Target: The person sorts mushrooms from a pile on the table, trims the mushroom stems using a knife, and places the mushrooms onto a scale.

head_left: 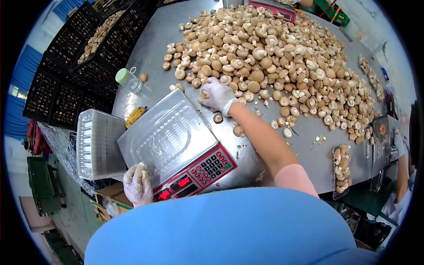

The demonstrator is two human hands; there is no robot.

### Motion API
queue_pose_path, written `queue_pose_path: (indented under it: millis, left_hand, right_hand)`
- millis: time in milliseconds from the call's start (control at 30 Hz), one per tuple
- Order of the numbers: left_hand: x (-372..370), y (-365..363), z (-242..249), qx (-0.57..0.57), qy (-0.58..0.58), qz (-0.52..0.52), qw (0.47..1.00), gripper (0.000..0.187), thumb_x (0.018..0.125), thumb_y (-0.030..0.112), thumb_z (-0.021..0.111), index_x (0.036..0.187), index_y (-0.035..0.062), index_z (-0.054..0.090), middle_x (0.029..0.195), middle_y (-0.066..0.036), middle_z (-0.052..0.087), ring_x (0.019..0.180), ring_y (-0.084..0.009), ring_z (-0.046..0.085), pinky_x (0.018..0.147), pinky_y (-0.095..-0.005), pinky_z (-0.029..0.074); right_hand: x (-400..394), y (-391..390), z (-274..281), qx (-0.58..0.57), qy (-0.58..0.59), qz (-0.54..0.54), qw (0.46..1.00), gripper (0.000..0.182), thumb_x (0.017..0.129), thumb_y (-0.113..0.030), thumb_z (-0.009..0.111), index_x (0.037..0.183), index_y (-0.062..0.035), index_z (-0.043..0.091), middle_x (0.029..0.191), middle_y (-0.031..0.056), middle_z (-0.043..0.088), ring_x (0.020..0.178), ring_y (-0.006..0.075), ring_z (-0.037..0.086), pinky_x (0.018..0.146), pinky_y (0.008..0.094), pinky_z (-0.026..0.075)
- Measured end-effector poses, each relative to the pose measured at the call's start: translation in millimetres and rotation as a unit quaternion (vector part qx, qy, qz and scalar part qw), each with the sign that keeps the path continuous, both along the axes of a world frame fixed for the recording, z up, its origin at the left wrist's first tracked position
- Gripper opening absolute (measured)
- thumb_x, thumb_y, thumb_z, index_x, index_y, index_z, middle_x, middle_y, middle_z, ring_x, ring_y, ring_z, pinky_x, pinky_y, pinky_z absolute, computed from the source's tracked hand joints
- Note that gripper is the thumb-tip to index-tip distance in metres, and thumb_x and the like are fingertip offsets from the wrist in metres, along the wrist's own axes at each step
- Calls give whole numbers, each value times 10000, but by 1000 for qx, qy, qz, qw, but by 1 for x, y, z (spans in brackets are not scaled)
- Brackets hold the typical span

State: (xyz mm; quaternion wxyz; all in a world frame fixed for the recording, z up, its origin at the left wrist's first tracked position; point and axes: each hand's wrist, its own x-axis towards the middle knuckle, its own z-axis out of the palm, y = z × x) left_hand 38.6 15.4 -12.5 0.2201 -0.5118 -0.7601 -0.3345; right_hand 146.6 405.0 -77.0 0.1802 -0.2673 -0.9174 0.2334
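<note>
My right hand [217,96], in a thin white glove, reaches to the near left edge of a big heap of mushrooms [265,57]. Its fingers are closed round a mushroom [204,94]. My left hand [138,185], also gloved, is at the lower left corner of a red scale [227,165]. Those fingers are curled together, and what they hold, if anything, I cannot make out. On the scale's metal plate lies a clear plastic tray [170,132] with no mushrooms in it. The red display digits are lit. One loose mushroom [218,118] sits just right of the scale.
A stack of clear trays [99,145] stands left of the scale, near bananas [135,115] and a green-capped bottle [128,80]. Black crates [106,44] rise at the left. A filled tray [342,170] lies at the right edge, near another person's gloved hand [399,143].
</note>
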Motion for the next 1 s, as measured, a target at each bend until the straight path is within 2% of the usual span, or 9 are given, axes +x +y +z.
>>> queue_pose_path:
  millis: [200, 267, 333, 467, 500, 733, 800, 933, 1000]
  left_hand:
    - [1, 2, 0, -6, 0, 3, 1000, 324, 854, 5, 705, 1164, 99, 697, 1013, -98, 672, 888, -273, 649, 768, -357, 526]
    - [-1, 3, -1, -4, 14, -18, 1000, 331, 848, 9, 713, 1165, 103, 694, 1002, -93, 673, 874, -274, 645, 766, -360, 523]
    - [-3, 1, -3, -4, 9, -12, 1000, 328, 845, 13, 718, 1160, 101, 694, 1002, -88, 673, 878, -276, 642, 780, -368, 519]
    - [-1, 5, 0, -38, -6, -3, 999, 338, 837, 20, 727, 1163, 100, 685, 1030, -88, 663, 927, -288, 627, 851, -405, 498]
    - [0, 8, 2, -33, -9, -3, 999, 338, 837, 20, 727, 1163, 100, 685, 1030, -88, 663, 927, -288, 627, 851, -405, 498]
    - [8, 17, 13, -63, -56, -7, 996, 300, 845, 8, 705, 1133, 78, 668, 1089, -106, 640, 1025, -296, 619, 1057, -504, 433]
    - [4, 16, 12, -71, -87, -38, 993, 297, 851, 5, 697, 1138, 75, 665, 1106, -112, 643, 1047, -303, 621, 1056, -505, 433]
    - [8, 19, 18, -74, -91, -27, 993, 312, 854, 23, 699, 1160, 72, 662, 1122, -122, 645, 1063, -316, 616, 1059, -498, 430]
    - [11, 20, 21, -88, -104, -5, 991, 389, 852, 36, 710, 1231, 67, 625, 1157, -147, 627, 1077, -354, 600, 1066, -496, 415]
  right_hand:
    - [1, 23, -24, 23, 84, 33, 996, 342, 735, -357, 797, 911, -83, 693, 1062, 91, 661, 1094, 264, 604, 946, 362, 506]
    - [7, 23, -18, 9, 197, -2, 980, 321, 745, -320, 838, 928, -86, 717, 933, 56, 697, 981, 208, 631, 865, 337, 528]
    - [17, 25, 12, -399, 180, -58, 897, 316, 786, -335, 827, 949, -86, 722, 887, 21, 691, 832, 133, 644, 733, 291, 541]
    - [41, 52, 23, -716, 271, 1, 643, 444, 920, -411, 696, 1236, -104, 645, 1071, 34, 687, 876, 112, 667, 774, 248, 573]
    - [47, 37, 47, -710, 298, 20, 638, 473, 977, -371, 624, 1345, -76, 584, 1240, 64, 657, 1025, 139, 666, 881, 255, 565]
    - [41, 21, 62, -735, 301, 12, 607, 477, 1012, -328, 567, 1403, -55, 549, 1316, 64, 635, 1137, 147, 636, 918, 256, 557]
    - [33, 15, 75, -717, 312, 14, 623, 450, 986, -337, 611, 1346, -67, 587, 1271, 74, 644, 1023, 135, 666, 838, 259, 579]
    - [-3, -19, 129, -556, 190, 84, 805, 343, 891, -371, 746, 1041, -77, 653, 804, 10, 621, 651, 65, 610, 449, 215, 474]
    - [-28, -39, 125, -490, 153, 156, 844, 342, 856, -349, 773, 1057, -87, 682, 848, 5, 644, 679, 61, 621, 494, 201, 510]
